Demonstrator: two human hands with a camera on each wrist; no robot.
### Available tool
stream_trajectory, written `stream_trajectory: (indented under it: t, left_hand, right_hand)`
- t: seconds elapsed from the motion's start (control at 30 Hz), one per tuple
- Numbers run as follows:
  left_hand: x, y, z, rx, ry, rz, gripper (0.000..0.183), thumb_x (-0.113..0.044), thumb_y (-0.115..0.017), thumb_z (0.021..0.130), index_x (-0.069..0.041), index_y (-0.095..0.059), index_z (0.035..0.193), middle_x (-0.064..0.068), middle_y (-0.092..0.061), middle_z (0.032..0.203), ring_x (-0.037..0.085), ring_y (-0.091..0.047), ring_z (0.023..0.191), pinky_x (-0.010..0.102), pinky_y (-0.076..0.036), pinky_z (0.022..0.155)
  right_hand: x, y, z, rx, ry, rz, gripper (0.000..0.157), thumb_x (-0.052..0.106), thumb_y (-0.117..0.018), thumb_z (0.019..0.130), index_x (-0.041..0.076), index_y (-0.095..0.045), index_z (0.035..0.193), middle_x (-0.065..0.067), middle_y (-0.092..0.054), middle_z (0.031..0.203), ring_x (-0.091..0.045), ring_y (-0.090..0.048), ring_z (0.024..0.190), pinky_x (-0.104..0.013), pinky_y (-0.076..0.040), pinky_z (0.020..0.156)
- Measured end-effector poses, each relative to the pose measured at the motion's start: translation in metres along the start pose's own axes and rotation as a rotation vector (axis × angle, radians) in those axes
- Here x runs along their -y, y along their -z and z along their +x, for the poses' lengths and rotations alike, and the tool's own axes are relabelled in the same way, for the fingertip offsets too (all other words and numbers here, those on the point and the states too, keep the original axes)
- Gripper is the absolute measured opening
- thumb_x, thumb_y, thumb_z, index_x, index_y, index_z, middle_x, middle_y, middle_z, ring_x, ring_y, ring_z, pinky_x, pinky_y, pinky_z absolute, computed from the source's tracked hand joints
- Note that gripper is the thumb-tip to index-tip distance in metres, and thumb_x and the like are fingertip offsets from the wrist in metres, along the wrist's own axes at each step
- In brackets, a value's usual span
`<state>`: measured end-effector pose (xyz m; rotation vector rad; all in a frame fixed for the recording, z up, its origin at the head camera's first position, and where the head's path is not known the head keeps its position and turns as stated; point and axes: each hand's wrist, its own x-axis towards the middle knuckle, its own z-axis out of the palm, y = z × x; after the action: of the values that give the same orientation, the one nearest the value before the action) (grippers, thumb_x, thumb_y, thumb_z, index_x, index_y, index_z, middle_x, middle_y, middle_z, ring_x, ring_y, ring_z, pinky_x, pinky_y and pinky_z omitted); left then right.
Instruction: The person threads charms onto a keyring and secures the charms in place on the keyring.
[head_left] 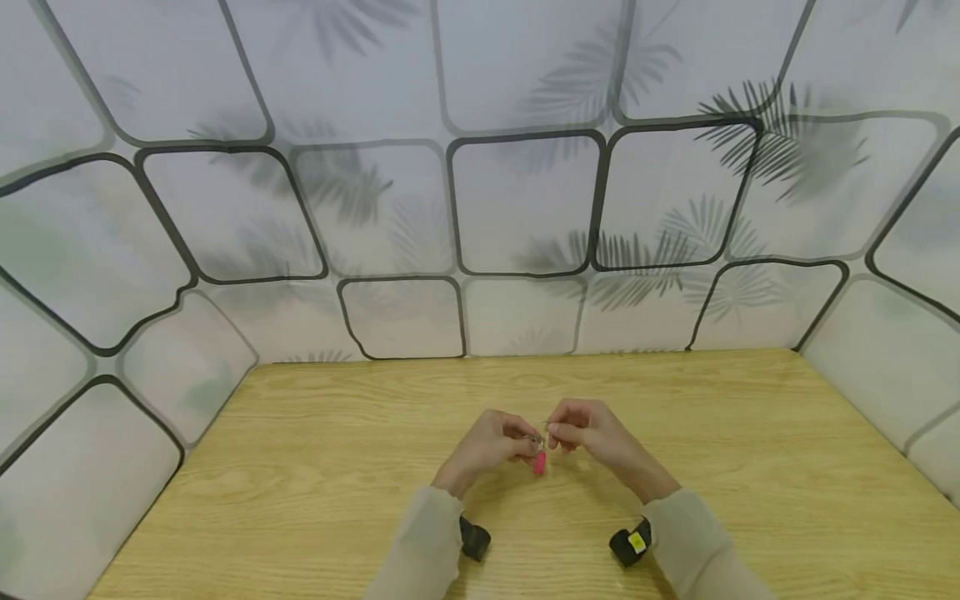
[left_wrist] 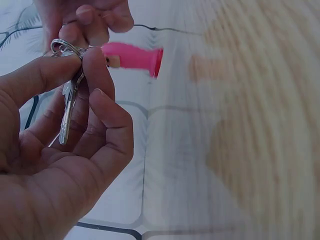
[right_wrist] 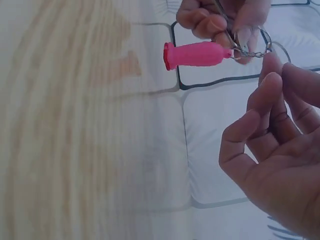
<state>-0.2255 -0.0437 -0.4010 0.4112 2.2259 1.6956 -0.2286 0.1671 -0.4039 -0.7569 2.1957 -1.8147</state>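
Note:
Above the table, my left hand (head_left: 487,446) pinches a bunch of keys between thumb and forefinger. One silver key (left_wrist: 65,117) points down in front of its curled fingers in the left wrist view. From the keys' metal ring (left_wrist: 64,46) a short chain (right_wrist: 252,54) runs to a pink keychain charm (right_wrist: 197,54), which hangs beside the left fingertips. My right hand (head_left: 588,433), just to the right, pinches a thin metal ring (right_wrist: 284,50) between thumb and forefinger. How that ring joins the rest is partly hidden by the fingertips.
A light wood-grain table (head_left: 337,467) lies under both hands. Pale fabric walls (head_left: 525,200) with dark outlines and leaf prints rise at the back and both sides. Black wrist cameras (head_left: 476,540) sit at the cuffs of the light sleeves (head_left: 420,542).

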Motion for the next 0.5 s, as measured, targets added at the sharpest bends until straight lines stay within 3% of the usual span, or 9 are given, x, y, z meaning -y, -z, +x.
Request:
stream_trajectory:
  t: [0.27, 0.5]
  left_hand:
    - [-0.002, 0.0077, -0.0042, -0.022, -0.016, -0.004, 0.017, 0.0, -0.069, 0.093, 0.009, -0.073, 0.107, 0.008, -0.074, 0.086, 0.021, -0.072, 0.077, 0.037, -0.058, 0.076]
    - [-0.0061, 0.0103, -0.0072, -0.035, -0.019, -0.024, 0.019, -0.002, -0.069, 0.094, 0.01, -0.071, 0.109, 0.008, -0.073, 0.084, 0.024, -0.072, 0.082, 0.041, -0.058, 0.079]
  right_hand:
    - [0.0051, 0.0052, -0.0022, -0.013, -0.098, -0.025, 0.019, 0.005, -0.059, 0.101, -0.014, -0.06, 0.099, -0.008, -0.059, 0.084, -0.017, -0.054, 0.074, -0.034, -0.05, 0.072]
    - [-0.0001, 0.0084, -0.0043, 0.107, -0.113, 0.059, 0.02, 0.011, -0.052, 0.106, -0.007, -0.058, 0.099, -0.011, -0.066, 0.108, -0.025, -0.063, 0.103, -0.056, -0.05, 0.095]
